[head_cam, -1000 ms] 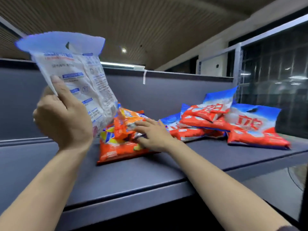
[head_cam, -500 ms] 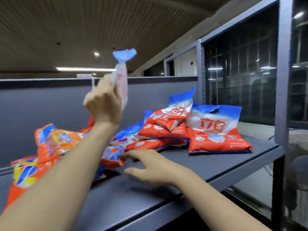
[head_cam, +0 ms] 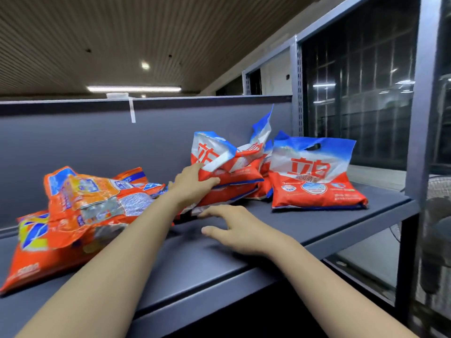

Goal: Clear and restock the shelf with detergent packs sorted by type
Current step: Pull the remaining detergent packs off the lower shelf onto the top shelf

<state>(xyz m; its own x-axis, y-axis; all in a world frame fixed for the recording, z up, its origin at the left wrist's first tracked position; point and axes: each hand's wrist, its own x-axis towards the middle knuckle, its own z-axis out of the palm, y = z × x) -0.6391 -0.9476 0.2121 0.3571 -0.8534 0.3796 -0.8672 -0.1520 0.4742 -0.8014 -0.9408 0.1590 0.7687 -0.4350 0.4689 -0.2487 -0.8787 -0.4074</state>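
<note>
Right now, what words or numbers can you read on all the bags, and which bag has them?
"立白": big red characters on the red, white and blue detergent pack standing at the right.
"立": partly showing on the crumpled pack the left hand grips.
Orange detergent packs: print too blurred to read.
Small print everywhere: too small.

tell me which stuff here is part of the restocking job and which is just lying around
Job:
- red, white and blue plastic detergent packs, piled right
- orange plastic detergent packs, piled left
- grey metal shelf
- left hand, gripping a red-and-blue pack
- right hand, open on the shelf

Lying about:
- white paper tag on the back panel
</note>
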